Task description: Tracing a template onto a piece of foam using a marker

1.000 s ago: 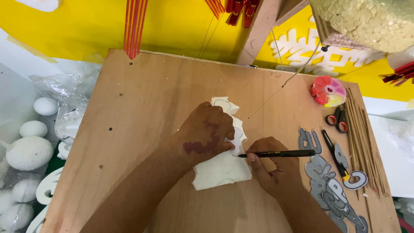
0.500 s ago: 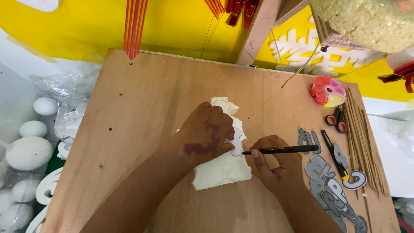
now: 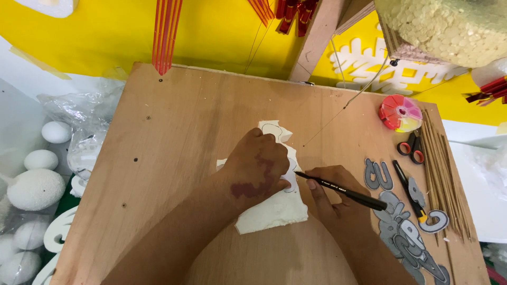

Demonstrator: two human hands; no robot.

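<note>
A white foam piece (image 3: 274, 211) lies on a wooden board (image 3: 185, 121), with a dark outline drawn near its far end. My left hand (image 3: 259, 171) presses flat on the foam and covers its middle. My right hand (image 3: 330, 192) grips a black pen (image 3: 343, 191), whose tip touches the foam's right edge just beside my left fingers.
Grey cut-out letter shapes (image 3: 406, 232), a black-and-yellow cutter (image 3: 409, 192), red-handled scissors (image 3: 412, 148), thin wooden sticks (image 3: 443, 174) and a round multicoloured box (image 3: 398, 113) sit at the board's right. White foam eggs (image 3: 37, 184) and plastic bags lie off the left edge.
The pen tip has crept slightly along the foam's right edge. My left hand has stayed pressed on the foam.
</note>
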